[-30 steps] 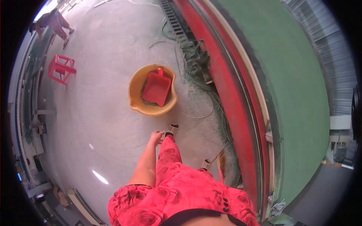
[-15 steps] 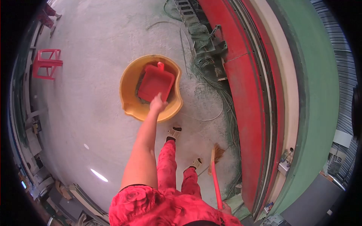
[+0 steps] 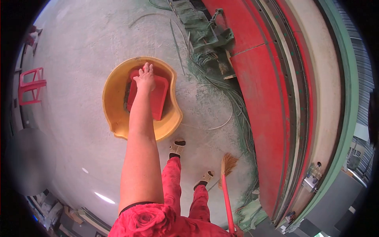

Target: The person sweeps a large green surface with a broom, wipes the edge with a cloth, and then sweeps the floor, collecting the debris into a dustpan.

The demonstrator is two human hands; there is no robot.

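My left hand (image 3: 145, 80) reaches over a yellow tub (image 3: 113, 98) that stands on the floor. Its fingers are spread at the handle end of a red dustpan (image 3: 161, 96), overlapping it in this view. The dustpan lies inside the tub, with dark debris showing along its left side. At the lower right, my right hand (image 3: 238, 231) is closed around the red handle of a broom (image 3: 226, 193). The broom's straw bristles point away from me, near the floor beside my right foot. Most of the right hand is cut off by the frame's bottom edge.
A red metal structure (image 3: 262, 91) runs along the right, with cables (image 3: 233, 96) and a dusty metal chain track (image 3: 189, 17) beside it. Far left stands a red plastic stool (image 3: 32, 87). Part of another person shows at the upper left.
My left hand has moved from the dustpan's near edge to its far, handle end, and the fingers are now spread. The view has shifted; the right hand still holds the broom.
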